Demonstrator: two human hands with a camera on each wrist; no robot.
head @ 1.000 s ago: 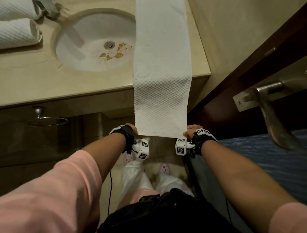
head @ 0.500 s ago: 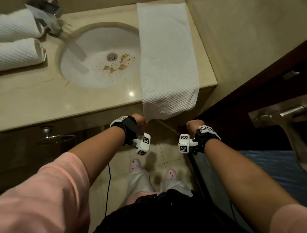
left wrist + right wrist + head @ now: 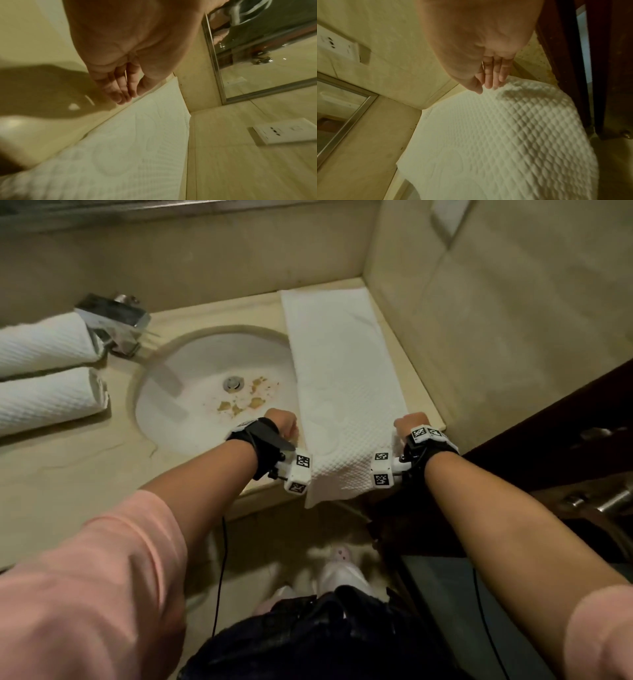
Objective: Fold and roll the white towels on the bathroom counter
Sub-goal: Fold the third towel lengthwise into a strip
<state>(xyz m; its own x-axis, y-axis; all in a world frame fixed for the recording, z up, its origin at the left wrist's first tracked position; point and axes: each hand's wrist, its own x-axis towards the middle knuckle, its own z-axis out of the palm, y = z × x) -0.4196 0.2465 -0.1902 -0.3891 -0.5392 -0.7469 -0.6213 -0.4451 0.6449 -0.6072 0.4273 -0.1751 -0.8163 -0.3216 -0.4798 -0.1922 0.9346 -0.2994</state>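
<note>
A long white waffle-weave towel (image 3: 346,392) lies lengthwise on the right side of the beige counter (image 3: 68,474), from the back wall to the front edge. Its near part bulges and hangs slightly over that edge. My left hand (image 3: 284,424) pinches the towel's left edge, thumb against fingers (image 3: 126,94). My right hand (image 3: 409,422) pinches the right edge (image 3: 486,83). Both hands are level, about a third of the way up the towel (image 3: 505,135). Two rolled white towels (image 3: 44,344) (image 3: 48,398) lie side by side at the far left.
A round white sink (image 3: 191,392) with brown stains sits left of the towel, a chrome faucet (image 3: 113,320) behind it. The tiled wall with a socket (image 3: 283,132) runs along the towel's right side. A dark wooden door (image 3: 548,422) with a metal handle (image 3: 609,501) stands right.
Both hands rose from below the counter edge, carrying the towel's hanging end up and forward onto the counter. The hanging length is gone; only a short bulge overhangs.
</note>
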